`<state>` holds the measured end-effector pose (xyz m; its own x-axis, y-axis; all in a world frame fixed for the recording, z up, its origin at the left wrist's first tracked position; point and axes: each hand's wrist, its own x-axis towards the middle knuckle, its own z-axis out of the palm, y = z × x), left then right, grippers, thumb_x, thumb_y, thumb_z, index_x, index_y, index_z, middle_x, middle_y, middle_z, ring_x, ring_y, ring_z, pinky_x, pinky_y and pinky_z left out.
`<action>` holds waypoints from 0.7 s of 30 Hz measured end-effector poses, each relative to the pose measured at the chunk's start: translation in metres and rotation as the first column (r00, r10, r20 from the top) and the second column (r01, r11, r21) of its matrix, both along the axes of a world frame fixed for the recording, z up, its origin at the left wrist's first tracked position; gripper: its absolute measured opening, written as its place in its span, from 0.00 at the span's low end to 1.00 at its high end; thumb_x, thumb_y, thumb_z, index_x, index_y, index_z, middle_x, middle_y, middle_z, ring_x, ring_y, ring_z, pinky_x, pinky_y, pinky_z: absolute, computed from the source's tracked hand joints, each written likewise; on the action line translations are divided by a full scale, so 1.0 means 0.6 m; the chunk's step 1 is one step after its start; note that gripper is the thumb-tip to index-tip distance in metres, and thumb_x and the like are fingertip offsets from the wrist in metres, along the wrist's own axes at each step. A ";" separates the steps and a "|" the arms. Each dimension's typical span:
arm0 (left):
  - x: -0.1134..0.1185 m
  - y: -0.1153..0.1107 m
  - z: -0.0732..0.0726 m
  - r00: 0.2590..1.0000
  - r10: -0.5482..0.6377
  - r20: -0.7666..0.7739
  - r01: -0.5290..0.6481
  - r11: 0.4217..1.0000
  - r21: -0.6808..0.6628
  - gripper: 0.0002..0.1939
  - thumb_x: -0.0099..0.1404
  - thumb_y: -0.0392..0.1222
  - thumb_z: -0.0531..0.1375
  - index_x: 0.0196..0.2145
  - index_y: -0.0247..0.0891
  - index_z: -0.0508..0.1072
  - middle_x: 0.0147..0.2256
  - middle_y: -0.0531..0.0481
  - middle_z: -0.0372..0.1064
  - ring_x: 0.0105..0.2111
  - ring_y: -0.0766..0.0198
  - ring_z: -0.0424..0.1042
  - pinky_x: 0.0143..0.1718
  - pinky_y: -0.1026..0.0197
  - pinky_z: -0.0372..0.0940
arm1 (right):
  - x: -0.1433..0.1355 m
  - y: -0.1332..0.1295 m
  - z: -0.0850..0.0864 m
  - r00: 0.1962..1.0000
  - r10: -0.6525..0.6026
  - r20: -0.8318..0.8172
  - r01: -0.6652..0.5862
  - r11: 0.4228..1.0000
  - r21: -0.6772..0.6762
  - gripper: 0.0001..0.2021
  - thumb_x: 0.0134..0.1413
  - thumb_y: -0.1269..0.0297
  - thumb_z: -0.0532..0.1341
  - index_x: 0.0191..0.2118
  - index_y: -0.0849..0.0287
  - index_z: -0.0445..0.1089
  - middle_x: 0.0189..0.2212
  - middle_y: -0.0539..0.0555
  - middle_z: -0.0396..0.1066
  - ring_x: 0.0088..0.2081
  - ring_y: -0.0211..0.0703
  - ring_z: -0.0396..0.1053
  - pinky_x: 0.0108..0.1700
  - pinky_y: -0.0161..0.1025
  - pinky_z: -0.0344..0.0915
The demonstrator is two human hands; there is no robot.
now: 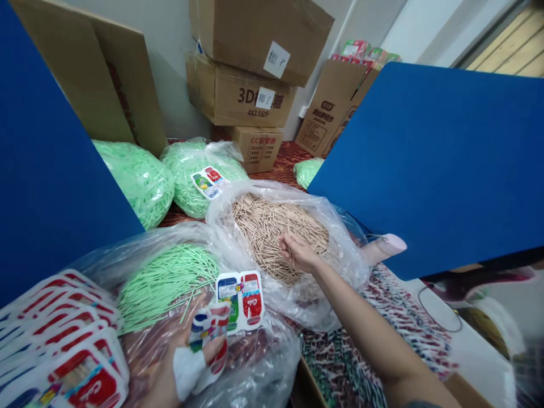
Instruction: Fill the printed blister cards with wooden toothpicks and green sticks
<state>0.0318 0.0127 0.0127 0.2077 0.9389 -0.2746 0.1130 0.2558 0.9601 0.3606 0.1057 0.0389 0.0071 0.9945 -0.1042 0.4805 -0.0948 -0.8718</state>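
My right hand point(301, 254) is over a large clear bag point(346, 272) filled with thin tan candy-like sticks point(263, 226). Its fingers are closed, and a few tan sticks show between them. At the lower left, my left hand point(181, 351), with a white wrap near the thumb, is shut on a bent printed packet point(212, 326) in blue, green and red. Just beyond it lies a flat Cola packet point(250, 300) on the plastic. Beside that hand, an open bag holds thin green sticks point(170, 283). Stacked Cola packets point(85, 362) fill the lower left corner.
Blue panels point(446, 158) rise on both sides. Bags of green strands point(182, 175) stand behind, one bearing a Cola packet point(210, 181). Cardboard boxes point(246, 93) are stacked against the wall. A pale pink cylinder point(385, 247) and a multicoloured woven mat point(408, 317) lie at right.
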 end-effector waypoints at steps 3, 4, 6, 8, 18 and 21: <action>0.001 -0.003 -0.001 1.000 0.013 -0.025 -0.013 0.999 -0.032 0.28 0.45 0.49 0.69 0.44 0.35 0.77 0.30 0.43 0.79 0.34 0.48 0.78 0.36 0.53 0.73 | -0.002 0.015 0.005 0.959 0.023 0.283 -0.042 0.997 0.063 0.18 0.63 0.49 0.44 0.38 0.57 0.61 0.28 0.51 0.65 0.29 0.40 0.65 0.32 0.36 0.63; 0.003 -0.004 -0.001 0.999 0.026 -0.037 -0.027 0.999 -0.030 0.29 0.44 0.48 0.69 0.45 0.35 0.77 0.29 0.44 0.79 0.34 0.48 0.78 0.35 0.53 0.73 | -0.006 0.022 0.005 0.926 0.035 0.376 -0.068 0.995 0.073 0.16 0.64 0.52 0.45 0.40 0.57 0.62 0.31 0.53 0.67 0.33 0.42 0.66 0.36 0.38 0.63; 0.006 -0.005 0.002 0.998 0.042 -0.054 -0.043 0.999 -0.021 0.29 0.43 0.48 0.69 0.45 0.37 0.77 0.30 0.44 0.80 0.33 0.46 0.78 0.33 0.53 0.74 | -0.019 0.039 0.003 0.839 0.072 0.539 -0.124 0.990 0.061 0.12 0.64 0.58 0.46 0.44 0.57 0.62 0.36 0.56 0.70 0.37 0.44 0.68 0.41 0.41 0.63; 0.007 -0.006 0.007 0.997 0.038 -0.061 -0.039 0.999 -0.022 0.28 0.43 0.49 0.69 0.44 0.38 0.78 0.30 0.44 0.80 0.32 0.45 0.78 0.31 0.54 0.74 | -0.037 0.059 -0.002 0.734 0.128 0.667 -0.182 0.983 0.012 0.10 0.64 0.62 0.48 0.45 0.56 0.62 0.39 0.58 0.71 0.39 0.46 0.69 0.42 0.41 0.63; -0.003 -0.006 0.043 0.998 -0.017 0.059 0.024 0.991 -0.133 0.36 0.44 0.48 0.70 0.52 0.33 0.72 0.40 0.39 0.78 0.39 0.44 0.77 0.32 0.55 0.74 | -0.074 0.101 -0.016 0.271 0.314 0.910 -0.368 0.907 -0.203 0.12 0.61 0.73 0.48 0.45 0.59 0.64 0.43 0.63 0.69 0.41 0.52 0.72 0.37 0.42 0.66; 0.000 -0.006 0.037 0.998 0.013 0.058 -0.007 0.995 -0.100 0.36 0.44 0.50 0.70 0.50 0.33 0.73 0.37 0.39 0.79 0.40 0.43 0.76 0.34 0.54 0.74 | -0.070 0.105 -0.011 0.196 0.344 0.918 -0.387 0.888 -0.250 0.12 0.62 0.71 0.48 0.46 0.57 0.64 0.45 0.61 0.68 0.41 0.49 0.72 0.37 0.39 0.67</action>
